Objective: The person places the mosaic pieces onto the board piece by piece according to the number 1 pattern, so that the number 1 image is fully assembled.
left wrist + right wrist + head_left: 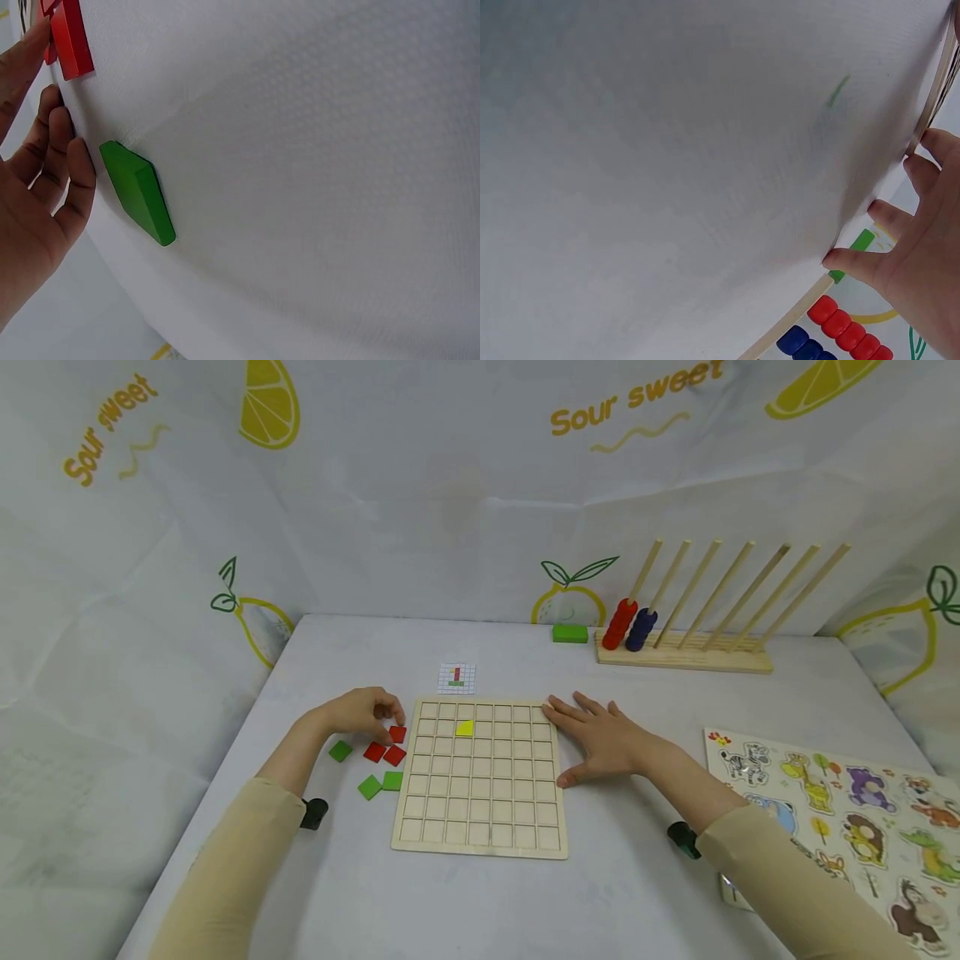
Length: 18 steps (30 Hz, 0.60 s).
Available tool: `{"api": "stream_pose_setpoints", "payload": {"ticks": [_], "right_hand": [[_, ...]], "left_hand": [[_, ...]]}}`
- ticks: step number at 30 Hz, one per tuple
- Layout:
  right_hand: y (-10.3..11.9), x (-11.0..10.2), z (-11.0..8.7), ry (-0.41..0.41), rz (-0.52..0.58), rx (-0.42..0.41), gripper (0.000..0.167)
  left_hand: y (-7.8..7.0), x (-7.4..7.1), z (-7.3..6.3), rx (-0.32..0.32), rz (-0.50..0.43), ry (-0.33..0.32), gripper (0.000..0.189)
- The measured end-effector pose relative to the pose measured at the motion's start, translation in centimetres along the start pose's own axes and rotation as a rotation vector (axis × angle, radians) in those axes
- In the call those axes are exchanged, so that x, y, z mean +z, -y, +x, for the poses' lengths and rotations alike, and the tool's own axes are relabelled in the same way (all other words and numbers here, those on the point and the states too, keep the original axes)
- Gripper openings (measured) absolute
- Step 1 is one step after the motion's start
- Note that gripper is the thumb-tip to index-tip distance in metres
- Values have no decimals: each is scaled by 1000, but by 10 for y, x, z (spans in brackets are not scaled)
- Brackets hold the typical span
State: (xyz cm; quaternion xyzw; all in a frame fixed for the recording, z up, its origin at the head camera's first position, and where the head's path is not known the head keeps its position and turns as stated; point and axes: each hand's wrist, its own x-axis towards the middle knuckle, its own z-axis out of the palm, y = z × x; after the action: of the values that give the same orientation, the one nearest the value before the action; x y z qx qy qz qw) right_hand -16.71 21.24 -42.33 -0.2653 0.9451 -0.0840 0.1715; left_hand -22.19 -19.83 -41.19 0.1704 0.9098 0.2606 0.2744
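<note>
At the left side of the wooden grid board (482,852), my left hand (362,710) has its thumb and index finger on a red square tile (398,734). Two other red tiles (374,752) lie just below those fingers, close to the board's edge. In the left wrist view, a green tile (139,191) lies flat near the curled outer fingers. My right hand (600,739) is spread, its fingertips and thumb against the board's right edge. A yellow tile (465,727) with one cut corner sits in an upper cell of the grid.
Green tiles (370,787) lie left of the board. Behind it is a small pattern card (457,678). A peg rack (686,662) with red and blue beads stands at the back right, beside a green block (570,633). An animal puzzle board (817,810) lies under the right forearm.
</note>
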Motion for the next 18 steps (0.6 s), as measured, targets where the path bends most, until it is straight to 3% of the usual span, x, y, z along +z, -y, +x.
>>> {"api": "stream_pose_setpoints", "payload": {"ticks": [18], "right_hand": [[2,-2,-1,18,31,14,111]], "left_hand": [[-7,1,2,26,29,-16,20]]}}
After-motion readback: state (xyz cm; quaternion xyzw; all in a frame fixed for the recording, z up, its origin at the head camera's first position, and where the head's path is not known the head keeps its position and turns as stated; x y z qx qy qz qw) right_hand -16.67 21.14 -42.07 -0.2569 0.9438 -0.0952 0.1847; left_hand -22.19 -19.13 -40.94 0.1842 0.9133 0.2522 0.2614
